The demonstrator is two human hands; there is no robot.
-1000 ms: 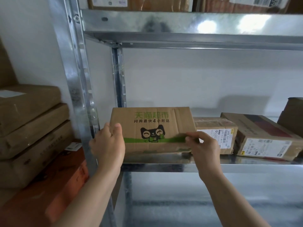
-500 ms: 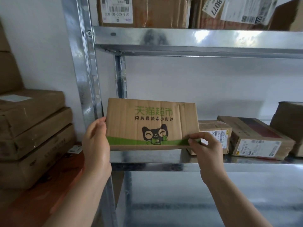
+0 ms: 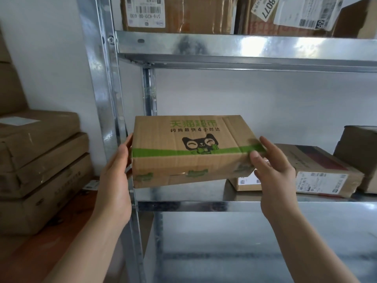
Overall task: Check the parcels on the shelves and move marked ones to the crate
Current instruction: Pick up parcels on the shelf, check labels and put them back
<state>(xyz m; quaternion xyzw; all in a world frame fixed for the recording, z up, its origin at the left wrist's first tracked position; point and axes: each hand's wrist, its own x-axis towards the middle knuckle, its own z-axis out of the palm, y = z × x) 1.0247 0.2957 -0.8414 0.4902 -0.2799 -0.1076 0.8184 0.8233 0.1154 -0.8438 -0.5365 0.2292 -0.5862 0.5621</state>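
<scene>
**Parcel (image 3: 189,152) held in both hands, clear of the middle shelf (image 3: 204,206)**

Much is cut off or covered. The boxes on the upper shelf (image 3: 244,48) run off the top edge, so only their lower halves and label ends show. A brown box (image 3: 359,148) at far right is clipped by the frame. The right hand (image 3: 275,176) hides most of a small labelled box (image 3: 246,182) lying on the middle shelf beside a flat box (image 3: 318,170). The stacked cartons (image 3: 40,160) at left are partly out of frame.

The left hand (image 3: 114,180) clasps the parcel's left end, its fingers mostly hidden behind the cardboard. On the right end, the thumb (image 3: 256,156) presses the green band while the fingers (image 3: 267,146) wrap the far corner, close together.

Half a second ago the cat-printed face stood nearly upright towards the camera. Now the parcel is tipped back, so that face looks upward and a near side with green marks shows below it.
</scene>
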